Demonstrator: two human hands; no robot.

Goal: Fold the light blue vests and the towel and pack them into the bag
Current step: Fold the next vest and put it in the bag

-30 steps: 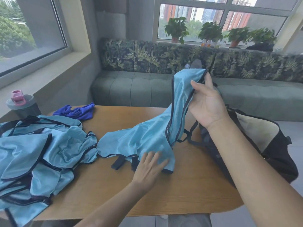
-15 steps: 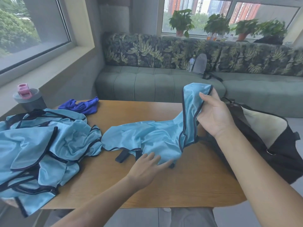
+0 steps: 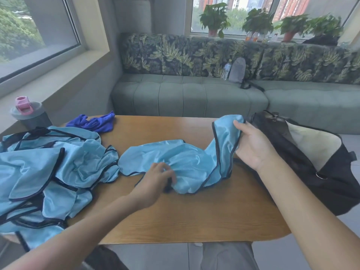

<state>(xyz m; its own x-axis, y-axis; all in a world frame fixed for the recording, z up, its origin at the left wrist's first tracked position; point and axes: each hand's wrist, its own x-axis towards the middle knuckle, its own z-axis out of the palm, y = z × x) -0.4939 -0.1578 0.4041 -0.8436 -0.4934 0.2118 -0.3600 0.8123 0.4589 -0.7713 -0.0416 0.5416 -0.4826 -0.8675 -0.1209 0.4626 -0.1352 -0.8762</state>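
Observation:
One light blue vest (image 3: 185, 158) with dark trim lies stretched across the middle of the wooden table (image 3: 194, 215). My right hand (image 3: 251, 147) grips its raised right end just above the table. My left hand (image 3: 155, 182) pinches the vest's near edge, fingers curled into the fabric. A heap of several more light blue vests (image 3: 48, 172) covers the table's left side. A crumpled dark blue towel (image 3: 95, 122) lies at the far left edge. The black bag (image 3: 319, 172) sits open at the table's right edge, its pale lining showing.
A grey bottle with a pink lid (image 3: 29, 114) stands at the far left behind the heap. A green sofa (image 3: 194, 94) with leaf-print cushions runs behind the table, carrying a water bottle and a small grey pouch (image 3: 236, 70). Potted plants line the windowsill.
My right hand has lowered the vest's end from high in the air to near the table. My left hand went from lying flat on the fabric to curling into its near edge.

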